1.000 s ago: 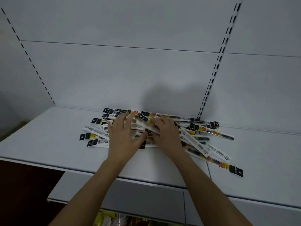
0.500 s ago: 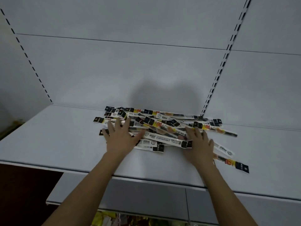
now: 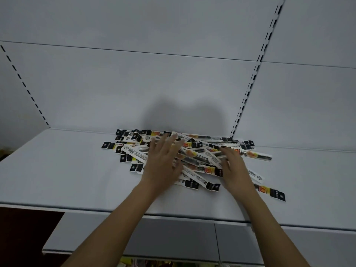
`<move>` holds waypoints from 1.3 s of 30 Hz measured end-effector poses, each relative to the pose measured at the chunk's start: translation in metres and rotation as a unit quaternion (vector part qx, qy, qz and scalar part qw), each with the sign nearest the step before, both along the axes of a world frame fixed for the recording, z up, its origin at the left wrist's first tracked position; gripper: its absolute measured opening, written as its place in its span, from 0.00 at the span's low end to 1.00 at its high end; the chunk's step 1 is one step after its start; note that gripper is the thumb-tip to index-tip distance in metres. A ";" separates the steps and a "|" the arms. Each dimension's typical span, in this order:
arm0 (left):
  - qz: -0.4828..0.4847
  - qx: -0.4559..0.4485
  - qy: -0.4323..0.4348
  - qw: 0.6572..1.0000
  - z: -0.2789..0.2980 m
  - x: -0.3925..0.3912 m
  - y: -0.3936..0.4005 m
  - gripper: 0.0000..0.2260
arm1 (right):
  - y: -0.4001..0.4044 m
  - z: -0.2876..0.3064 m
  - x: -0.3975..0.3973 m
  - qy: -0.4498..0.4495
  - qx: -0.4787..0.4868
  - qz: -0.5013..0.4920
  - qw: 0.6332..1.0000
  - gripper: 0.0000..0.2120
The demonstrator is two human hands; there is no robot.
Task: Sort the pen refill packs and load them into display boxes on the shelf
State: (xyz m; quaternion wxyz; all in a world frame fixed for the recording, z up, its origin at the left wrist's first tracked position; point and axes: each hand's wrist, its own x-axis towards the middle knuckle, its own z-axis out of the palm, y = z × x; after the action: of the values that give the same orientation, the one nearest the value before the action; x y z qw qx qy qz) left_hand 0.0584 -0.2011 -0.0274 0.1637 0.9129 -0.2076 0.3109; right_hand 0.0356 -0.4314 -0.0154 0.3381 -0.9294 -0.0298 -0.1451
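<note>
Since half a sec ago both hands have come inward over the pile. The left hand (image 3: 161,166) has slid up and right, fingers now blurred w/ motion and reaching the far side of the heap; the right hand (image 3: 234,168) has shifted left, off the pile's right edge and onto its middle. The refill packs (image 3: 194,157) look more bunched toward centre, w/ a couple of black-tabbed ends poking out at the front between the wrists.

Both hands lie flat, fingers spread and straight, pressing on the packs, gripping nothing.

Packs are long, thin, clear plastic sleeves, glossy, each w/ a black card header at one end, a white strip w/ barcode, and a yellow-orange patch. Dark refill sticks show through some. There's a small white logo on the black tabs, and red characters on the yellow bits, both too small to read. One pack (image 3: 271,192) lies apart at the right front, just beside the right wrist.

The whole heap sits on the shelf (image 3: 57,170), a smooth, matte pale-grey metal deck, up near the back panel (image 3: 134,83), which is the same plain grey sheet w/ slotted uprights (image 3: 248,89). A lower shelf edge (image 3: 173,237) shows beneath.
</note>
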 end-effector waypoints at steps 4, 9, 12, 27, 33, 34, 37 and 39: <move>-0.028 0.119 0.143 0.982 -0.001 -0.005 -0.030 0.29 | -0.030 -0.006 -0.009 0.018 0.001 -0.038 0.999 0.25; 0.075 0.091 0.183 0.976 -0.004 0.009 -0.044 0.25 | -0.053 -0.012 -0.019 0.107 -0.099 -0.044 0.988 0.27; 0.067 0.047 0.147 0.986 -0.008 0.012 -0.045 0.23 | -0.055 -0.021 -0.014 0.056 -0.064 -0.034 0.996 0.21; 0.045 0.006 0.133 0.990 -0.013 0.010 -0.045 0.36 | -0.006 -0.009 0.001 0.051 0.087 0.008 0.995 0.17; 0.055 0.049 0.121 0.990 -0.014 0.011 -0.044 0.34 | -0.016 -0.015 0.005 -0.007 -0.071 -0.106 0.992 0.22; 0.057 0.047 0.127 0.989 -0.013 0.011 -0.045 0.33 | -0.019 -0.014 0.006 0.004 -0.094 -0.124 0.988 0.21; 0.057 0.055 0.157 0.984 -0.012 0.010 -0.045 0.32 | -0.030 -0.009 0.008 0.062 -0.121 -0.133 0.982 0.16; 0.053 0.060 0.176 0.981 -0.011 0.010 -0.045 0.32 | -0.037 -0.006 0.006 0.107 -0.133 -0.129 0.977 0.15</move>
State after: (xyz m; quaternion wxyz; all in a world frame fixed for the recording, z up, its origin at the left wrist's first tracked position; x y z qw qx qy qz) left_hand 0.0685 -0.2461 -0.0387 0.1259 0.9712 -0.1448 0.1409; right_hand 0.0420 -0.4684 -0.0214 0.1911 -0.9723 0.1073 -0.0817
